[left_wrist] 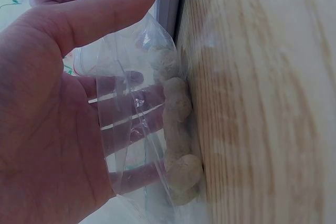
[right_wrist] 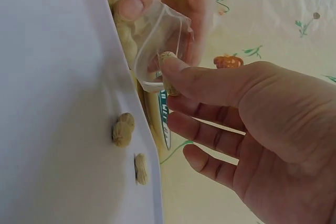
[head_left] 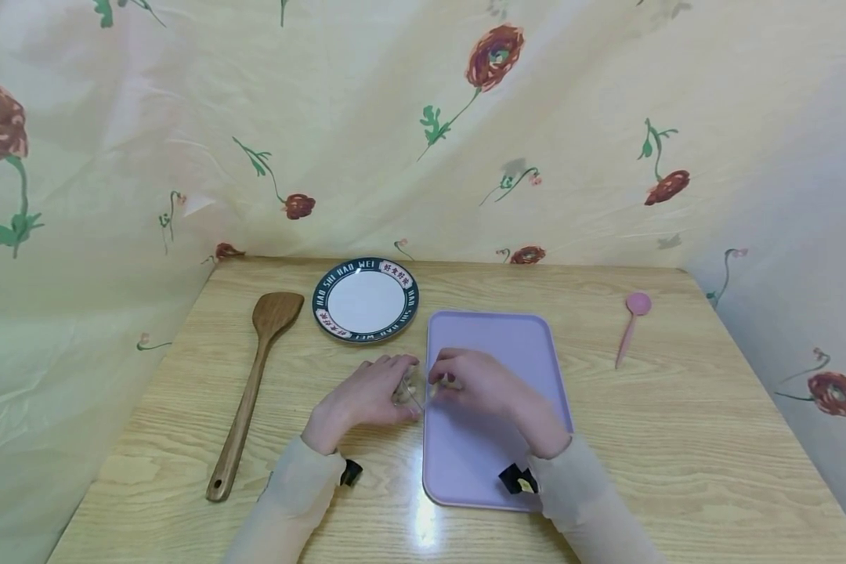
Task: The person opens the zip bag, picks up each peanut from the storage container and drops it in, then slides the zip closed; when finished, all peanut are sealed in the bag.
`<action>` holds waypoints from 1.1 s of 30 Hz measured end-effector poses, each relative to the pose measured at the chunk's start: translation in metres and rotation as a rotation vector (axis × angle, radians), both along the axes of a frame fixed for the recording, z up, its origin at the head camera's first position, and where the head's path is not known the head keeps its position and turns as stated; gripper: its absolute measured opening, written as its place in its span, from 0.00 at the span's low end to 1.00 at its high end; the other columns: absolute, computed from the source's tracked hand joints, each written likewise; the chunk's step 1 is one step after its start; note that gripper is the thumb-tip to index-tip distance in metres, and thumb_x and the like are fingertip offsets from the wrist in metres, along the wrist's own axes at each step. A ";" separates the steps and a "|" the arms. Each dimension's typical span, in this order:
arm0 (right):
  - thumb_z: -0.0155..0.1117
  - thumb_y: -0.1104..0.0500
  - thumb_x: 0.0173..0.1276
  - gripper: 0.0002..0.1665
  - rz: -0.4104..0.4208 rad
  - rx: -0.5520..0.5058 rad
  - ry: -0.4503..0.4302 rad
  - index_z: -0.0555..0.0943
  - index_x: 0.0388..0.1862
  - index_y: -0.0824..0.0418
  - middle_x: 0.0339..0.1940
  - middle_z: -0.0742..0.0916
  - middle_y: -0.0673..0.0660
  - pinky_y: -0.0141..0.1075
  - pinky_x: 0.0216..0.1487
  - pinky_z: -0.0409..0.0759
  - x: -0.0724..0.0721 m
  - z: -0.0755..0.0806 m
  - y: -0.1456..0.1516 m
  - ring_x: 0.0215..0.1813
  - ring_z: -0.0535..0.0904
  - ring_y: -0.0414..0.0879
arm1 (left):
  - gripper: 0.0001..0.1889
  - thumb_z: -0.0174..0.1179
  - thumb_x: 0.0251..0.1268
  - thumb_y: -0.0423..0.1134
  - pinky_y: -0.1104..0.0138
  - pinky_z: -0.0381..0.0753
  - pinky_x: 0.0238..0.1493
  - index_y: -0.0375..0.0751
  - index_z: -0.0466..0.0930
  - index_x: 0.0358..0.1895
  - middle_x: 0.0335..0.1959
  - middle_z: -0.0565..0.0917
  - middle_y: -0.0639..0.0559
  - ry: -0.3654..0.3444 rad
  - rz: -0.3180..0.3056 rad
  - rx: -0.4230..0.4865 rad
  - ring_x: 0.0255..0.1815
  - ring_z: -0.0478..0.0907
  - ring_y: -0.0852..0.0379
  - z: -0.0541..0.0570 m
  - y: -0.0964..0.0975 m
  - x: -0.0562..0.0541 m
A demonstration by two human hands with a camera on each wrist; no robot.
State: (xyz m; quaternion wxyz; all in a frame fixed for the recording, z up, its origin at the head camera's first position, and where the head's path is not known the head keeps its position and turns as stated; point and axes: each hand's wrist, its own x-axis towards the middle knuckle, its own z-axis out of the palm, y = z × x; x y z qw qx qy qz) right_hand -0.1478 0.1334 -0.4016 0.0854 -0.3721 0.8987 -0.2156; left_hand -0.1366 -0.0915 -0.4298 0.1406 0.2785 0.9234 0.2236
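Note:
My left hand (head_left: 370,392) holds a clear zip bag (right_wrist: 152,45) beside the tray's left edge, thumb on one side and fingers on the other. In the left wrist view, several unshelled peanuts (left_wrist: 184,174) lie in the bag's lower part, close to the table. My right hand (head_left: 479,384) is over the lilac tray (head_left: 493,337), pinching a peanut (right_wrist: 171,88) between thumb and index finger at the bag's open mouth. Two peanuts, one larger (right_wrist: 123,129) and one smaller (right_wrist: 140,169), lie on the tray in the right wrist view; the right arm hides part of the tray in the head view.
A dark-rimmed white plate (head_left: 366,301) stands behind the left hand. To the left lies a wooden spatula (head_left: 254,384), and a pink spoon (head_left: 634,317) lies right of the tray. A flowered cloth (head_left: 366,141) hangs behind the wooden table (head_left: 677,439).

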 end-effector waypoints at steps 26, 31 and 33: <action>0.75 0.64 0.60 0.13 -0.041 0.026 0.025 0.87 0.44 0.54 0.42 0.83 0.47 0.40 0.45 0.79 0.007 -0.006 -0.008 0.43 0.79 0.44 | 0.41 0.69 0.57 0.54 0.47 0.66 0.65 0.43 0.64 0.72 0.65 0.74 0.47 -0.004 -0.008 0.003 0.64 0.70 0.49 0.001 0.000 -0.001; 0.74 0.65 0.60 0.15 -0.043 0.021 0.013 0.87 0.46 0.55 0.43 0.84 0.50 0.41 0.45 0.79 0.006 -0.006 -0.008 0.43 0.79 0.46 | 0.41 0.69 0.58 0.54 0.47 0.66 0.65 0.44 0.63 0.72 0.64 0.75 0.47 -0.019 0.000 0.002 0.62 0.71 0.50 0.002 0.000 0.000; 0.73 0.66 0.61 0.15 -0.049 0.019 0.004 0.87 0.47 0.56 0.43 0.84 0.51 0.42 0.46 0.79 0.006 -0.005 -0.009 0.43 0.80 0.47 | 0.41 0.69 0.58 0.54 0.48 0.66 0.65 0.44 0.63 0.72 0.64 0.75 0.47 -0.024 0.003 0.006 0.62 0.71 0.50 0.003 0.000 0.000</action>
